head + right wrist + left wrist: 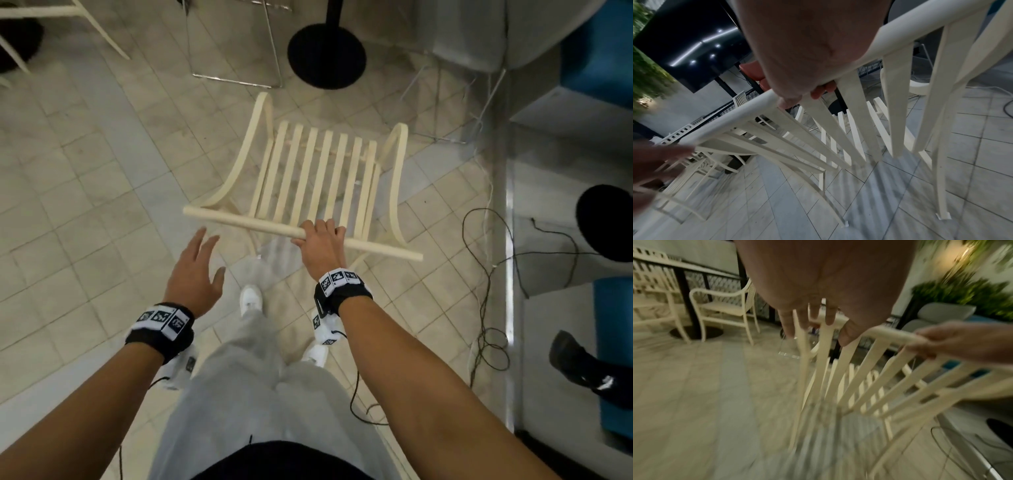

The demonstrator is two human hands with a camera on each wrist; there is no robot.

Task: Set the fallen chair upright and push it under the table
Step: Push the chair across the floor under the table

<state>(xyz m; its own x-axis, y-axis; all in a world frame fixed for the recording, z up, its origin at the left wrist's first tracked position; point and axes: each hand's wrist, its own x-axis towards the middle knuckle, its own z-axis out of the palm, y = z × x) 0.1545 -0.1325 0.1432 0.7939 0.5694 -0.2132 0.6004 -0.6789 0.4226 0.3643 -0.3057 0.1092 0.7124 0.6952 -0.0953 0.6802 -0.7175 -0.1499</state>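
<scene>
The left hand (195, 274) hovers with fingers spread and grasping nothing, at about 7 o'clock from the chair (318, 178), just short of the top rail (239, 221). The right hand (320, 245) wraps that rail near its middle, so the chair stands on the tiled floor (85, 178) directly at 12 o'clock from this grip. The left-wrist view is motion-blurred; the table base (327, 56) shows beyond, its top cut off.

No readable words, numbers or brand names show in any view; the only markings are black-and-white square code patterns on the white blocks of the black wristband on the left wrist (161, 320) and of the black wristband on the right wrist (339, 279); these patterns carry no legible letters.
</scene>
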